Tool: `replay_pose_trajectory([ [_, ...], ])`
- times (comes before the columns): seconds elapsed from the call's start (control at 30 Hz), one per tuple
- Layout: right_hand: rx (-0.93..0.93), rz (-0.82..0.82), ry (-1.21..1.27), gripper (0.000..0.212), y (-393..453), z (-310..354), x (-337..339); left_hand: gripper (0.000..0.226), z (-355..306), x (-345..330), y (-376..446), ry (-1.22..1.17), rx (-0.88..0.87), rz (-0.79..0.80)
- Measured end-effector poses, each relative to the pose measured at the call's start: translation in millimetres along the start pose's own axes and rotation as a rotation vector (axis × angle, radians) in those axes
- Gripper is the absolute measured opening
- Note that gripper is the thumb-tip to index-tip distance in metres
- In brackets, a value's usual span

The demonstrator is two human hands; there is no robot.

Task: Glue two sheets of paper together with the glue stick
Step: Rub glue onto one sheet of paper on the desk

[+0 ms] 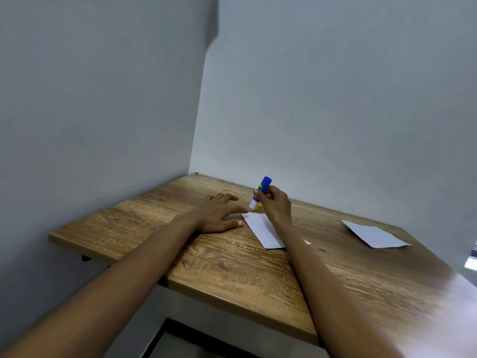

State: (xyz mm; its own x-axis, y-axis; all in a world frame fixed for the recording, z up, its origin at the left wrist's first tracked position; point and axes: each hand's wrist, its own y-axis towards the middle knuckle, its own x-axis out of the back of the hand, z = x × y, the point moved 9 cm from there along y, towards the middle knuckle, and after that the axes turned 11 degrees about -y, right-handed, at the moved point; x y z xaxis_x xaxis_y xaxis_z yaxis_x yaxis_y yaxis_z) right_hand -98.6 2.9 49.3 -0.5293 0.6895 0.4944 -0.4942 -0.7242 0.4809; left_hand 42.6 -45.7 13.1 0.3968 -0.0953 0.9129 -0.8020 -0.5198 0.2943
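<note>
Near sheet (260,228) partly hidden under the right forearm; its far corner is met by the white tip of the glue stick (261,191). Stick held tilted, pinched in curled fingers of the right hand (275,202). Left hand (219,213) laid flat, fingers spread, just left of that sheet, fingertips at its edge. Second sheet (374,235) well right of it. Wooden desk (232,267) set in a grey-walled corner. Label on the stick seen blue and yellow, writing unreadable
</note>
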Motion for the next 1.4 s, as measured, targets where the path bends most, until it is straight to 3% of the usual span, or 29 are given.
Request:
replay_pose_trajectory([
  [1.0, 0.084, 0.086, -0.260, 0.019, -8, 6, -19, 0.041, 6, -9, 3, 0.036, 0.001, 0.025],
  [1.4, -0.148, -0.024, -0.279, 0.026, 0, -37, 19, 0.039, 5, -8, 3, 0.027, 0.014, 0.033],
])
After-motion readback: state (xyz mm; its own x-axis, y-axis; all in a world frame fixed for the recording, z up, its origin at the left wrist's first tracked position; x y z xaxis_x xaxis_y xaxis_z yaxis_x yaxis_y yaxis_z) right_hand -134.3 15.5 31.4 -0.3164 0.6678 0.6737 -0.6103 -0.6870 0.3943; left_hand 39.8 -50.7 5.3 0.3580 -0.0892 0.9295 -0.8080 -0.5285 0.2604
